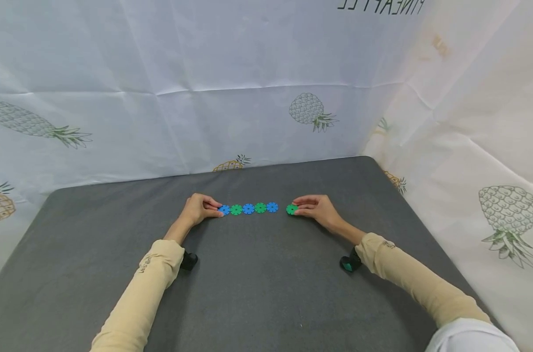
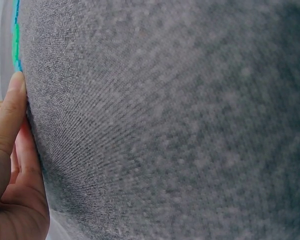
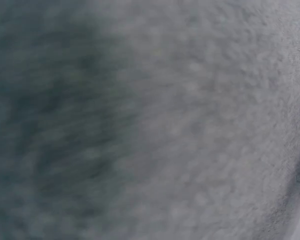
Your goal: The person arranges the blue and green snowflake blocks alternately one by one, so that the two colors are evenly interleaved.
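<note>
A straight row of notched plastic discs, blue and green by turns, lies across the grey table in the head view. My left hand (image 1: 199, 207) pinches the blue disc (image 1: 224, 209) at the row's left end. In the left wrist view the thumb of my left hand (image 2: 15, 150) meets the row's edge, beside a green disc (image 2: 16, 42). My right hand (image 1: 319, 210) pinches a separate green disc (image 1: 291, 209) between thumb and fingers. A short gap parts it from the blue disc (image 1: 272, 207) at the right end. The right wrist view shows mostly blurred grey cloth.
The grey cloth-covered table (image 1: 266, 283) extends around both arms. Behind it hangs a white curtain (image 1: 183, 63) printed with pineapples, and another such sheet (image 1: 469, 146) runs along the right side.
</note>
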A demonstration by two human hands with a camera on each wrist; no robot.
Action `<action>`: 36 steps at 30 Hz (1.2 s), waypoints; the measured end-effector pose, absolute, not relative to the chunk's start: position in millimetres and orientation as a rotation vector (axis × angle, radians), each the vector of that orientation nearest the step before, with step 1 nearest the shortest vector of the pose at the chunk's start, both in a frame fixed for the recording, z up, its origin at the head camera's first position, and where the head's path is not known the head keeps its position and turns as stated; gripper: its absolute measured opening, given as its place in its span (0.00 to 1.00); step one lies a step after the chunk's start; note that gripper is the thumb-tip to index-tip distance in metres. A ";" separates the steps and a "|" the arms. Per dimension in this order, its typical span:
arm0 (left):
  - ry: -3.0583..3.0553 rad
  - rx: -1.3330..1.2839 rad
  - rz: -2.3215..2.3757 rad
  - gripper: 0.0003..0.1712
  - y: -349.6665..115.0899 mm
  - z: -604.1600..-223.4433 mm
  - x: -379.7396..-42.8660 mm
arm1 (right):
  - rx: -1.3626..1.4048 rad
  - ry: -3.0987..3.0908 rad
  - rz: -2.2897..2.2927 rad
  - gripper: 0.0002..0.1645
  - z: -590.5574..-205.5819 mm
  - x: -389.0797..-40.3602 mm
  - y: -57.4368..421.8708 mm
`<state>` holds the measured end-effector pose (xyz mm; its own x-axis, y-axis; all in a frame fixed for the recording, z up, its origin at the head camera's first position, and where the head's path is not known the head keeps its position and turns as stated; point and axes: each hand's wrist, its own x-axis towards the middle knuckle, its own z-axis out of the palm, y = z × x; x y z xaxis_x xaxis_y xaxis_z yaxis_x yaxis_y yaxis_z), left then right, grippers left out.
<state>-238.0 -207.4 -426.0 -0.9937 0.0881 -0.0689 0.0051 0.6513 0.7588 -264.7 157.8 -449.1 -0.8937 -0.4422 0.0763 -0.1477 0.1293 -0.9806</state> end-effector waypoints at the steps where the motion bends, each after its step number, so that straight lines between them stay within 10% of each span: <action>1: 2.766 0.081 1.270 0.12 -207.3 -426.2 -238.1 | -0.583 2.174 -1.841 0.21 -448.9 -265.5 157.0; 36: 2.765 0.086 1.289 0.11 -205.9 -424.8 -236.1 | -0.737 2.386 -1.645 0.19 -451.6 -287.9 143.6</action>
<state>-236.1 -205.9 -424.8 -0.9944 0.0888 -0.0571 0.0134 0.6422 0.7664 -287.9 143.6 -451.6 -0.8678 -0.4739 0.1496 -0.3085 0.2777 -0.9098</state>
